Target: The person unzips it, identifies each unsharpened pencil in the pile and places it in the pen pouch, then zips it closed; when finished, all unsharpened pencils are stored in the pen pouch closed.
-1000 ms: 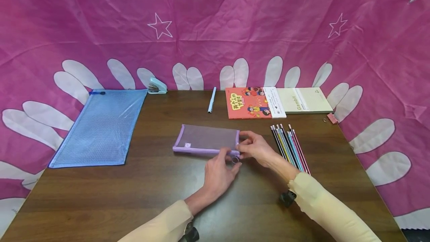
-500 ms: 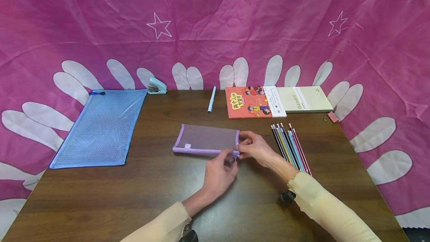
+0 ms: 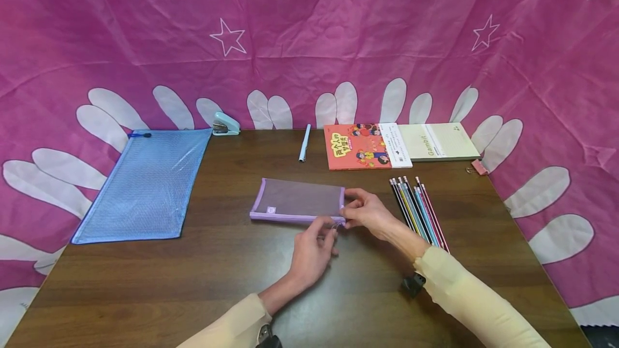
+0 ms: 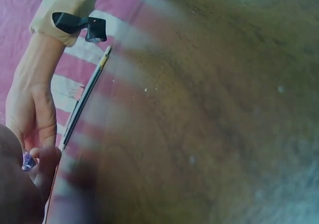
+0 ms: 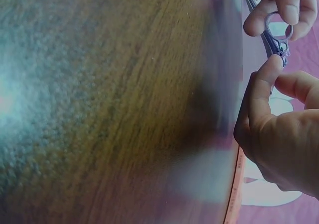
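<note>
A flat purple mesh pencil case (image 3: pixel 300 197) with a zip along its near edge lies mid-table. My right hand (image 3: pixel 371 212) pinches its right end near the zip corner. My left hand (image 3: pixel 311 251) is at the same corner, thumb and finger on the ring of the zip pull (image 5: pixel 279 26), as the right wrist view shows close up. Beside the right forearm lies a bundle of pencils (image 3: pixel 418 211), its near ends partly behind that arm. The left wrist view catches only a small purple bit of the case between the fingers.
A blue mesh zip folder (image 3: pixel 145 184) lies at the left, a light blue stapler (image 3: pixel 225 124) by its top corner. Along the back are a pale blue pen (image 3: pixel 304 144), a red book (image 3: pixel 358 146), a cream Gambit notebook (image 3: pixel 437 142) and a pink binder clip (image 3: pixel 480 167).
The fingers of my left hand have closed in on the zip ring, and that hand has shifted slightly left and down. My right hand keeps its place on the case.
</note>
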Demonstrator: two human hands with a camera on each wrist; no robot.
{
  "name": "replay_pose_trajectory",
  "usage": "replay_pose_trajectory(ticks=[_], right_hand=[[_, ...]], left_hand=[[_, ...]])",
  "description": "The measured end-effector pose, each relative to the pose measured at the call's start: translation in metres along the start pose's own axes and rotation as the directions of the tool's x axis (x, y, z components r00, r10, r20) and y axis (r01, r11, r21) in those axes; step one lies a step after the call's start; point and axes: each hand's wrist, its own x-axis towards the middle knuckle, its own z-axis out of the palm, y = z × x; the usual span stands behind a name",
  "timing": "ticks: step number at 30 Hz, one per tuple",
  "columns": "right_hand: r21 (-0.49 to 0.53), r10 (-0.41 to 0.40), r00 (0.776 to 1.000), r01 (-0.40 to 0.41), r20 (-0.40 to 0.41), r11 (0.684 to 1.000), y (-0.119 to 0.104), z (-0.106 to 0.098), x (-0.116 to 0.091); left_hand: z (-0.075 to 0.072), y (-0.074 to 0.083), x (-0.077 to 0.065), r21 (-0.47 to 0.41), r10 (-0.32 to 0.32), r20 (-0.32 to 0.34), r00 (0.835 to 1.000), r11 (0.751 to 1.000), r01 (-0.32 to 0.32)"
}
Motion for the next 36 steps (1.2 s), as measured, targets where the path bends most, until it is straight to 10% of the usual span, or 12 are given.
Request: replay_pose_trajectory(ticks=[10, 36], right_hand=[[0.002, 0.03, 1.0, -0.03, -0.005, 1.0, -0.0008, -0.0002, -0.0003], [0.009, 0.043, 0.997, -0.044, 0.067, 0.999, 0.0019, 0.0008, -0.0032]], left_hand=[[-0.0038, -0.0036, 0.0014, -0.152, -0.069, 0.052, 0.996, 0.986, 0.076], [-0.0002, -0.0029, 0.0026, -0.11, -0.103, 0.011, 0.995, 0.989, 0.103]])
